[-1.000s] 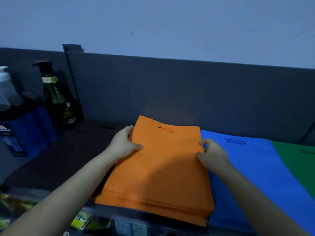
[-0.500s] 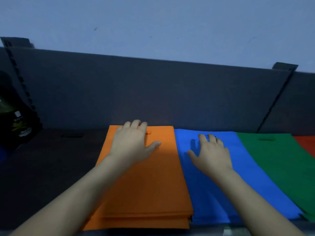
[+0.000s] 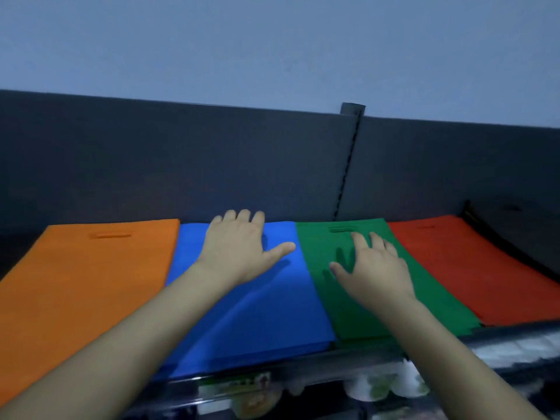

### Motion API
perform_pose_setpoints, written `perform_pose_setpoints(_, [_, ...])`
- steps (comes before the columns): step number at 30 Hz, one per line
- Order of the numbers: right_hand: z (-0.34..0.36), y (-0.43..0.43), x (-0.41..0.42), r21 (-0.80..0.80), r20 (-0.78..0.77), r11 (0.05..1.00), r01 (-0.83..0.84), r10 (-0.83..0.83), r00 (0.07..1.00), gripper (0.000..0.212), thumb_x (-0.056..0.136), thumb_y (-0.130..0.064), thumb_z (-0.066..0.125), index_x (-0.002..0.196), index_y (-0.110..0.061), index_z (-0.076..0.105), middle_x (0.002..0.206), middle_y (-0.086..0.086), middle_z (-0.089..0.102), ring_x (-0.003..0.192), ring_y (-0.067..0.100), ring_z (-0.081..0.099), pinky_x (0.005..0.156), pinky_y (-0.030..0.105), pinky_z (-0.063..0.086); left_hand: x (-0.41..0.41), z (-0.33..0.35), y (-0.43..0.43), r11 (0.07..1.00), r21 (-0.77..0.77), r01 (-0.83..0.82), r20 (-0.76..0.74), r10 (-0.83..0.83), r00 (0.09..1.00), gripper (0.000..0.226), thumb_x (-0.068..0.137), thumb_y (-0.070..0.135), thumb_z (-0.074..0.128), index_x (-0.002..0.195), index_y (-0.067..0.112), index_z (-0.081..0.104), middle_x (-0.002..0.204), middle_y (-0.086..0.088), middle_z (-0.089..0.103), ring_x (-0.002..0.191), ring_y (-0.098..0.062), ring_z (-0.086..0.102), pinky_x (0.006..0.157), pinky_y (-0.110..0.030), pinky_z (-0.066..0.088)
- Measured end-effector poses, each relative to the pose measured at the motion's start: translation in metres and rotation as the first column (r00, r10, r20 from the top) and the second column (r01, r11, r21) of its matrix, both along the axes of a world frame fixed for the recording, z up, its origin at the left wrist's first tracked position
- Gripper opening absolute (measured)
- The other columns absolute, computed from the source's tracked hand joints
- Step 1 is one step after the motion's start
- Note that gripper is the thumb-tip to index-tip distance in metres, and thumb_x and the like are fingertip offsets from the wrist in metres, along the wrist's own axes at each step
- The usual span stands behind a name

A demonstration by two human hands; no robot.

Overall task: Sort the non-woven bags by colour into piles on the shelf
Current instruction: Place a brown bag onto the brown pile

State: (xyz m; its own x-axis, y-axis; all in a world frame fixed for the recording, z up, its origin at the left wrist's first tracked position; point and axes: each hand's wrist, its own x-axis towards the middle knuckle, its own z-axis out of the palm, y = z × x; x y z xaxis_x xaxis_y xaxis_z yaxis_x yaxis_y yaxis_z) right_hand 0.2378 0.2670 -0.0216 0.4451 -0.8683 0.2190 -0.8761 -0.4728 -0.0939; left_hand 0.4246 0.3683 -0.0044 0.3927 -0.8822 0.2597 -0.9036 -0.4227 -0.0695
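Note:
Four piles of non-woven bags lie side by side on the dark shelf [image 3: 515,334]: an orange pile [image 3: 85,286] at the left, then a blue pile [image 3: 260,310], a green pile [image 3: 327,253] and a red pile [image 3: 460,268] at the right. My left hand [image 3: 239,253] lies flat on the far end of the blue pile, fingers straight and thumb spread. My right hand [image 3: 375,268] rests flat on the green pile just below its handle slot. Neither hand holds a bag.
A dark back panel [image 3: 212,165] with a slotted upright post [image 3: 348,159] stands behind the piles. Packaged goods [image 3: 388,383] sit on a lower shelf under the front edge. A dark side bracket [image 3: 497,234] borders the red pile.
My view has swung right. My left hand has moved from the orange pile to the blue one, and my right hand from the blue pile to the green one.

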Motion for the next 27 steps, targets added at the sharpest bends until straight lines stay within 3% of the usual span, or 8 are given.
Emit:
perform_pose_setpoints(10, [0.023,-0.123,-0.197,0.009,-0.042,0.995,0.099,-0.098,0.994,0.073,0.088,-0.06,0.048,0.145,-0.019,0.03,0.153,0.013,0.027,0.14,0.033,0.026,0.106,0.043,0.034,-0.186,0.013,-0.134,0.997,0.041,0.071,-0.013,-0.071,0.997,0.093,0.081,0.082,0.019,0.144,0.016,0.037,0.138,-0.008,0.048,0.126,-0.029,0.043,0.104,-0.041,0.033])
perform_pose_setpoints(27, [0.022,-0.26,-0.324,0.131,-0.018,0.947,0.293,-0.293,0.956,0.072,0.089,-0.069,0.034,0.142,-0.02,0.039,0.152,0.01,0.03,0.14,0.03,0.027,0.108,0.044,0.034,-0.31,0.013,-0.323,0.948,0.029,0.318,-0.011,-0.317,0.948,0.087,0.084,0.08,0.027,0.141,0.016,0.04,0.138,-0.008,0.048,0.127,-0.028,0.041,0.105,-0.041,0.03])
